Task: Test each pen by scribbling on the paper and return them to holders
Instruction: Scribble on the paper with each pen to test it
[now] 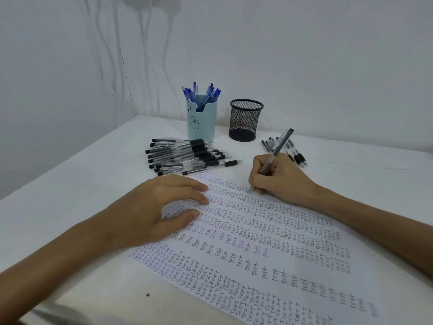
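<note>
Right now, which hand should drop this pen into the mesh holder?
Right hand: it already grips the pen, and the mesh holder stands just beyond it. The left hand lies flat, holding the paper down.

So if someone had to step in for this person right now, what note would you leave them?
Right hand holds a clear black-ink pen, tip on the white sheet of paper covered in "test" scribbles. Left hand lies flat on the paper, steadying it.
Blue pens stand in the light blue plastic holder. The black mesh holder looks empty.
A pile of black pens lies left of the paper's top, a smaller group behind the right hand.
Left: finish testing, fill the holders.
</note>
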Demonstrator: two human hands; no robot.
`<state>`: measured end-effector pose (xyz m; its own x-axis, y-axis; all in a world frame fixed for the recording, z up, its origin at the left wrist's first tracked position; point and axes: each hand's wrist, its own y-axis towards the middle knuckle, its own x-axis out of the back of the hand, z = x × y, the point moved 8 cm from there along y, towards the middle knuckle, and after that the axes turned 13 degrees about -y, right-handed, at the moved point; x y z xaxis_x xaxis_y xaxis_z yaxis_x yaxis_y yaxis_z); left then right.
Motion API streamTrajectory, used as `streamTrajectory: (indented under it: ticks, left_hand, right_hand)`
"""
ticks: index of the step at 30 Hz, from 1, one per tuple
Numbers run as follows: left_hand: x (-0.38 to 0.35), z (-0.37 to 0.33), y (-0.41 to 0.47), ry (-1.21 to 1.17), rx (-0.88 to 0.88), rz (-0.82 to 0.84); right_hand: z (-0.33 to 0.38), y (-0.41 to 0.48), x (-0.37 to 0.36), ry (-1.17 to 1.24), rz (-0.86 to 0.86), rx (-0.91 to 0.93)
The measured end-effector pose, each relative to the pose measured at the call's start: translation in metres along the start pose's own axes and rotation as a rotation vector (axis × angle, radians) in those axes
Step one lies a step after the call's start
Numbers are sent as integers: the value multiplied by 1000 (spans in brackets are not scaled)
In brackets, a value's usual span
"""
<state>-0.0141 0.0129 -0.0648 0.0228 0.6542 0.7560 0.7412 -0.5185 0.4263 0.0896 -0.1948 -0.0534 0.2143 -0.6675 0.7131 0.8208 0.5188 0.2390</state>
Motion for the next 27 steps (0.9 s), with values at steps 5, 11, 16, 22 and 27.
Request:
streamTrajectory:
  ticks: [5,11,16,22,27]
  left_hand:
    - [0,1,0,-10,5,1]
    - [0,1,0,-22,8,2]
    - [0,2,0,-13,3,-6]
    - [0,0,1,-7,0,-3]
    - [0,1,1,-19,4,-4]
  right_hand:
    - [0,0,1,-35,-22,-8]
    - [-2,1,1,-44,-17,-32]
    - [-5,3,0,-39,-19,-53]
    - [-4,3,1,-30,-18,-66]
    - [-5,2,2,-48,-31,-61]
